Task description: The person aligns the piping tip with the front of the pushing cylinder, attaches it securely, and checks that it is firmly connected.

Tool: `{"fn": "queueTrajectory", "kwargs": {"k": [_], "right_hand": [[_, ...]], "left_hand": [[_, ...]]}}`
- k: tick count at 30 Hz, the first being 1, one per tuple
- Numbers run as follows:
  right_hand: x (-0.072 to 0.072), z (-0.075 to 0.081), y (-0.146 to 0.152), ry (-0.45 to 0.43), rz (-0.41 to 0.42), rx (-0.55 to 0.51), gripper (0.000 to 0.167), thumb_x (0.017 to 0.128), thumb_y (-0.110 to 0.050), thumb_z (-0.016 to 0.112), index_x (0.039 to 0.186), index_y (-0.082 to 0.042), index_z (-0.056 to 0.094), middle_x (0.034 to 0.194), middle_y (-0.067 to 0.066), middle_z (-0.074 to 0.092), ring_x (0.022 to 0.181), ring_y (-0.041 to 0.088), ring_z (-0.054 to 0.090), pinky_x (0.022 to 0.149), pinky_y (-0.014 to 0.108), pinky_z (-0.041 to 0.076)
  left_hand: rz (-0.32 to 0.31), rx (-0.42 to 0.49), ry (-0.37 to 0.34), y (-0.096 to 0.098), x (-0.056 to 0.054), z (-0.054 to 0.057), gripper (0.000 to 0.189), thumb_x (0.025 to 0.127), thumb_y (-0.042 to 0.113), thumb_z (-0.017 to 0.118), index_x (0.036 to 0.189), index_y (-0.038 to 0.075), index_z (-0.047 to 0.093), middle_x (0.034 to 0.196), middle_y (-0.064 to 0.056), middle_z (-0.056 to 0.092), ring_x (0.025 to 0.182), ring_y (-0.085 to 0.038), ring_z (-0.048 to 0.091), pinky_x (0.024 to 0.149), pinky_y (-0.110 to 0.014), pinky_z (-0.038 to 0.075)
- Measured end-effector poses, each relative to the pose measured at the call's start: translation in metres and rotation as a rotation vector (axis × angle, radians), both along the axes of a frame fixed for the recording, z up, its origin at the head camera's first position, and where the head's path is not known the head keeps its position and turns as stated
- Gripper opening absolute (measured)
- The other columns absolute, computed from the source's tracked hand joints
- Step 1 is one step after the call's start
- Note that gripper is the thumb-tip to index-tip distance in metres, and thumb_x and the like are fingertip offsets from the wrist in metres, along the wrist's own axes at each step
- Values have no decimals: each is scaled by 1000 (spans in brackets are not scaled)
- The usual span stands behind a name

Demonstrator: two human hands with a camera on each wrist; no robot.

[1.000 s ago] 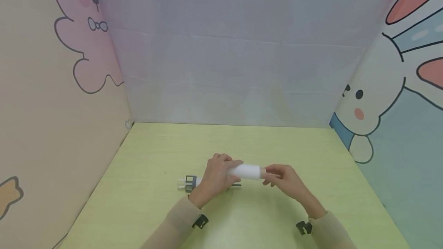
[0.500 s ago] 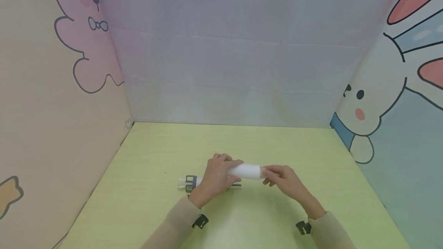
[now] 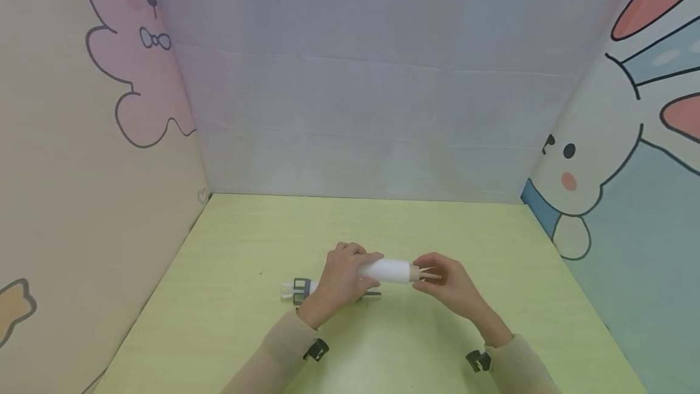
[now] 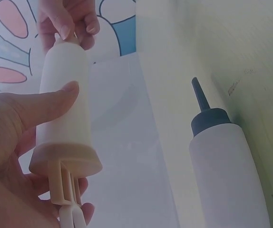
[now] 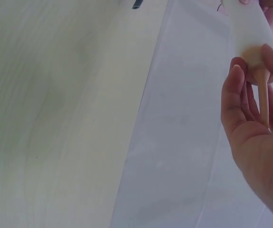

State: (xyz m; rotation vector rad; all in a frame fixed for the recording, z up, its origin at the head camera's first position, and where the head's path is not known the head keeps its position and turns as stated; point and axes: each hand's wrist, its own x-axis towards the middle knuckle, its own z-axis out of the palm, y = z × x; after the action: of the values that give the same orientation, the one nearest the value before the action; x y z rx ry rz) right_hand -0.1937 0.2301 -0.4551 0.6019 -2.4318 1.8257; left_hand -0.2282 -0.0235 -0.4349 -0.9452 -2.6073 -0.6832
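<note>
My left hand (image 3: 343,278) grips the white barrel (image 3: 385,270) of a large plunger-type piping syringe, held sideways over the table. In the left wrist view the thumb lies along the barrel, and a beige flange (image 4: 65,159) with the plunger sticks out at the rear. At the front end sits a beige nozzle cap (image 5: 254,57) with a thin tapered nozzle (image 5: 264,97). My right hand (image 3: 452,283) has thumb and fingertips around this cap, the nozzle pointing into the palm. A second syringe (image 4: 229,171), white with a dark grey cap and nozzle, lies below the left hand.
The pale yellow-green tabletop (image 3: 262,236) meets a whitish back panel (image 3: 350,108). Side walls printed with cartoon animals (image 3: 585,157) stand left and right. The grey flange (image 3: 302,290) of the second syringe shows left of my left wrist.
My right hand's fingers have shifted from bunched over the nozzle to spread around the cap, so the beige nozzle shows more. The left hand and both syringes have stayed put.
</note>
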Motion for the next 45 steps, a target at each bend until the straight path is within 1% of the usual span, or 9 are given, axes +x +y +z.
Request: {"fn": "queueTrajectory", "kwargs": {"k": [7,14,17,21,26,30,33,38,45], "right_hand": [[0,-1,0,-36,-10,26,26,89,-7,67,112,2,62,109,18,64,95,30,65,78,34,52],[-2,2,0,-111,-87,161,27,94,-25,62,108,-1,67,96,7,68,80,33,66,68,40,53],[-2,3,0,-113,-99,225,29,96,-25,58,107,0,67,91,5,68,79,31,65,68,41,52],[1,11,-3,-113,-93,252,28,100,-20,53,110,2,66,92,8,67,79,32,64,66,42,52],[4,21,-5,-70,-117,204,24,99,-13,52,111,4,64,97,12,66,78,34,63,65,44,52],[3,14,-1,-63,-121,186,26,95,-17,61,115,-2,63,106,11,65,86,27,65,70,36,53],[2,6,3,-57,-101,156,33,89,-19,70,118,-6,61,114,10,62,96,26,64,75,31,52],[1,5,4,-20,-58,96,42,81,-15,77,117,-5,58,114,12,61,102,34,61,80,38,52],[4,4,0,-53,-36,43,33,81,-4,75,110,-3,59,109,13,62,100,31,62,79,36,52]], "left_hand": [[14,-3,-12,1,-1,-2,47,69,32,86,114,23,72,100,-2,62,95,-27,52,75,-43,42],[18,3,-5,2,-1,-2,48,69,32,86,114,24,71,101,-2,62,95,-27,52,76,-44,42],[16,11,-10,3,-1,-2,48,69,31,86,113,23,72,100,-2,62,95,-27,53,76,-44,42],[14,15,-19,4,0,-1,48,68,30,87,113,23,72,100,-3,63,95,-28,53,76,-45,42],[20,10,-33,5,0,-2,49,69,29,87,114,24,71,101,-2,62,96,-27,52,78,-45,42],[25,-8,-35,4,1,-2,49,69,31,86,115,25,71,102,-2,62,97,-26,52,79,-45,42],[23,-13,-25,4,0,-3,49,70,32,86,115,25,71,102,-2,63,96,-27,53,78,-45,42],[12,1,-11,2,-2,-4,48,70,32,86,115,24,71,101,-2,62,96,-27,52,78,-44,42],[8,4,-15,2,-1,-6,49,69,32,86,115,25,71,101,-1,62,95,-26,53,77,-44,42]]}}
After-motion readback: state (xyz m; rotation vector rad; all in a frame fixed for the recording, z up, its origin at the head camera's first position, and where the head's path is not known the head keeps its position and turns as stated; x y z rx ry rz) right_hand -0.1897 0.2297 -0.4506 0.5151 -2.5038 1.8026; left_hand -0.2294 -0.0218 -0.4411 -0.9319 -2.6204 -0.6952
